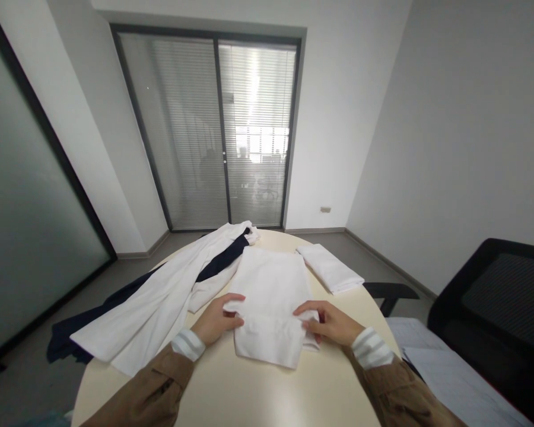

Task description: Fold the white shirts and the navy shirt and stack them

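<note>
A white cloth garment (273, 281), laid out as a long folded strip, lies on the round table in front of me. My left hand (218, 319) pinches its left edge between thumb and fingers. On the opposite edge, my right hand (331, 322) grips the fabric the same way, fingertips partly tucked behind it. The near end of the garment (269, 344) spreads flat between and below my hands, slightly creased. I cannot make out from its folded shape what kind of garment it is.
Long white garments (160, 302) and dark navy ones (225, 258) drape over the table's left side. A folded white cloth (331, 270) lies at the back right of the pale table (249, 400). A black chair (493, 308) stands at right, with white sheets (449, 373) beside it.
</note>
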The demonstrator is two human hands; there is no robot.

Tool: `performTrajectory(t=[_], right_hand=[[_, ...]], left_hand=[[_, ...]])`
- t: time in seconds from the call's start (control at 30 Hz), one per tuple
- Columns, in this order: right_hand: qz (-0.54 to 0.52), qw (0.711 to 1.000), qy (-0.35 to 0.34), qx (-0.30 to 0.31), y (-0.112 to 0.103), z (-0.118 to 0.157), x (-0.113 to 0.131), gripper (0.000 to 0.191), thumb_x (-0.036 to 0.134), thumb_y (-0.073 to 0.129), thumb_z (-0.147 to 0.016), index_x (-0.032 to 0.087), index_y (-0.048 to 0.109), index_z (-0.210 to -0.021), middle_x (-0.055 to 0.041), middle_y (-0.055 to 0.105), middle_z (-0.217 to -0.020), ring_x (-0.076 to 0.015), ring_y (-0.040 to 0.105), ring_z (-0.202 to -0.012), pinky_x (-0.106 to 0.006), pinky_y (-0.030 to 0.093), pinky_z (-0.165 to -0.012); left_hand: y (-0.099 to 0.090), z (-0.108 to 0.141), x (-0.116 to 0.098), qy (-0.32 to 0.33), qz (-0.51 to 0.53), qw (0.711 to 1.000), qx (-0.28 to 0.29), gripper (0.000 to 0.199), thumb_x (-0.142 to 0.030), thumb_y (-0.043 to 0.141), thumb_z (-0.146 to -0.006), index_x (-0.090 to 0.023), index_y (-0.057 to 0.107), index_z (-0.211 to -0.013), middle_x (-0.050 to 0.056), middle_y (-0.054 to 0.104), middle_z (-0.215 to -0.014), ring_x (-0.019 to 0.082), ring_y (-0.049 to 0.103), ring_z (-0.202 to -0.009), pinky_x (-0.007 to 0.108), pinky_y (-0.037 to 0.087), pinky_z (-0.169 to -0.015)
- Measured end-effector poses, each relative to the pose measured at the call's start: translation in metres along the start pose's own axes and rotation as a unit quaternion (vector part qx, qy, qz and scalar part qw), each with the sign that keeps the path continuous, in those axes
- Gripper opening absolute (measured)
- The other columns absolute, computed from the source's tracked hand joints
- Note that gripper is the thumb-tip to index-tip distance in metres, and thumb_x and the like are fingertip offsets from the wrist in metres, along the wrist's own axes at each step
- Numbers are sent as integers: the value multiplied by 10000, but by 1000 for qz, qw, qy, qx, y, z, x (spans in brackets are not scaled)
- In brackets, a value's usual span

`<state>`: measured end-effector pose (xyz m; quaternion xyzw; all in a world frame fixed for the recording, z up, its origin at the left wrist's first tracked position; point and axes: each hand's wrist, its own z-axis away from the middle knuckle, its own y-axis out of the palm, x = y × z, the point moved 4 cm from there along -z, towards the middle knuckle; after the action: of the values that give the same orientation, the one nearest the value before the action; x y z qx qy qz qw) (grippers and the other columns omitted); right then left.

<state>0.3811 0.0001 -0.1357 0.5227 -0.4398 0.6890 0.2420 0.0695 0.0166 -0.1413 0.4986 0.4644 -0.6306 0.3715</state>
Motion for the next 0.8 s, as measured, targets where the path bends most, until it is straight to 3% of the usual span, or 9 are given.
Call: performTrajectory(t=[0.1, 0.17, 0.27, 0.4, 0.53, 0.7, 0.8], right_hand=[[10, 998, -19, -62, -7, -2, -2, 461, 559, 693, -815, 175, 679, -1070, -7, 637, -750, -103, 516, -523, -236, 427, -512], [6, 994, -39, -99, -11, -4, 0, 464, 566, 704, -800, 180, 672, -1057, -15, 638, -788, -110, 522, -557, -241, 427, -532], [-5, 989, -64, -133, -11, -7, 5, 500, 537, 786, -722, 191, 644, -1054, -1, 605, -807, -109, 507, -593, -236, 413, -543], [19, 981, -72, -180, -10, -8, 9, 541, 479, 791, -728, 200, 611, -1155, 2, 596, -820, -111, 491, -605, -241, 419, -548], [105, 961, -109, -231, -14, -6, 14, 462, 445, 691, -822, 201, 627, -1209, -53, 667, -925, -124, 516, -611, -272, 471, -577], [291, 907, -174, -248, -18, 3, 25, 317, 341, 600, -902, 255, 675, -1197, -86, 680, -1021, -167, 594, -723, -340, 532, -730], [404, 849, -208, -270, -17, 9, 35, 238, 306, 625, -885, 272, 726, -1098, -105, 610, -1049, -244, 580, -932, -408, 504, -829]], left_hand=[[-4, -2, -5, 29, -12, 998, -55, 526, -297, 818, -623, -139, 663, -1099, -13, 658, -696, 145, 616, -636, 244, 463, -610], [-5, -3, -9, 39, -10, 995, -89, 479, -355, 796, -669, -140, 650, -1072, -36, 626, -621, 113, 549, -515, 216, 413, -510], [-5, -5, -11, 39, 34, 992, -115, 506, -443, 768, -702, -147, 607, -1079, -68, 577, -563, 89, 459, -413, 203, 371, -418], [-2, -5, -16, 70, 106, 987, -101, 594, -354, 833, -635, -152, 571, -1128, -12, 680, -736, 142, 650, -664, 260, 540, -661], [-3, -3, -22, 110, 64, 984, -120, 528, -296, 804, -653, -154, 605, -1121, 63, 731, -947, 201, 697, -862, 316, 546, -812], [-6, -6, -18, 153, -59, 971, -174, 167, -280, 652, -777, -184, 631, -913, 45, 687, -898, 224, 677, -887, 337, 554, -805], [-7, -3, -18, 224, -168, 941, -190, 100, -162, 584, -781, -199, 617, -868, 79, 611, -1084, 239, 621, -1030, 373, 551, -864]])
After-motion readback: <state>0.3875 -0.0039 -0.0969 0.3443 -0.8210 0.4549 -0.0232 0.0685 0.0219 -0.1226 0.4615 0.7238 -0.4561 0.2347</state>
